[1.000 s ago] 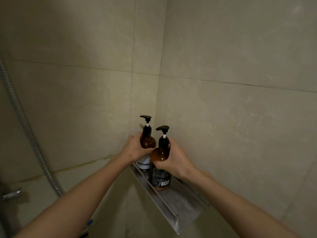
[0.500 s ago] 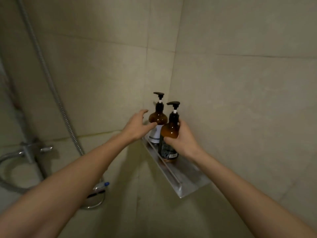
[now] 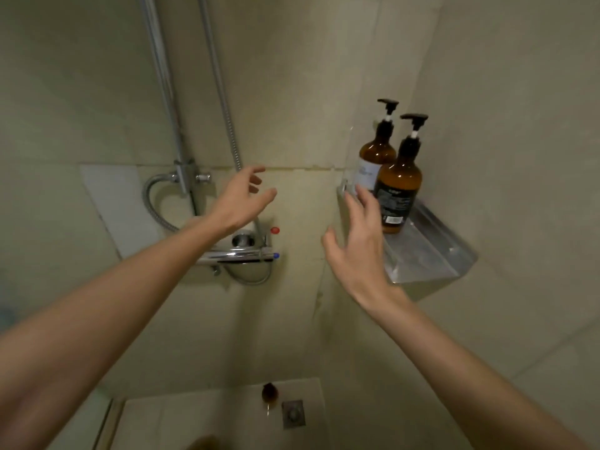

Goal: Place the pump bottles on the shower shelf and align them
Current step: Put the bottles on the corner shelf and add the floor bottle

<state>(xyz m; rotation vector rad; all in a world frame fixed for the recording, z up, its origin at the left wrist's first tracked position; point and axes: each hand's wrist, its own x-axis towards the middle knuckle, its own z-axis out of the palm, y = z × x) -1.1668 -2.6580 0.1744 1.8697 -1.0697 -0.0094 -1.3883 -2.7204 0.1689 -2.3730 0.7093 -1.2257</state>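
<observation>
Judging from the head view, the placing looked done: 2 pump bottles stood upright on the shower shelf [image 3: 431, 254] in the corner, touching or nearly so. Back bottle [image 3: 376, 154] had a pale label and sat against the corner; front bottle [image 3: 401, 183] had a dark label and sat just in front of it, to the right in frame. Both pump heads pointed roughly the same way, toward the left wall, so alignment read as close to finished. Can't confirm that the labels face squarely out; the back one was partly hidden by the front bottle.

Your left hand [image 3: 242, 199] was released, fingers spread, holding nothing, well apart from the shelf and out in front of the shower mixer [image 3: 240, 251]. Your right hand [image 3: 355, 245] was also empty and spread, just beside the shelf's near end, with fingertips [image 3: 358, 193] overlapping the back bottle's lower label in frame. Contact not clear from this angle; no grip either way.

Open item: a small brown object [image 3: 269, 393] lay on the floor [image 3: 194, 414] next to the drain [image 3: 293, 414]. Too blurred to tell whether it's a 3rd bottle. If it was, 1 more place-and-align remained. If not, the task looked complete bar a final check of nozzle direction.
</observation>
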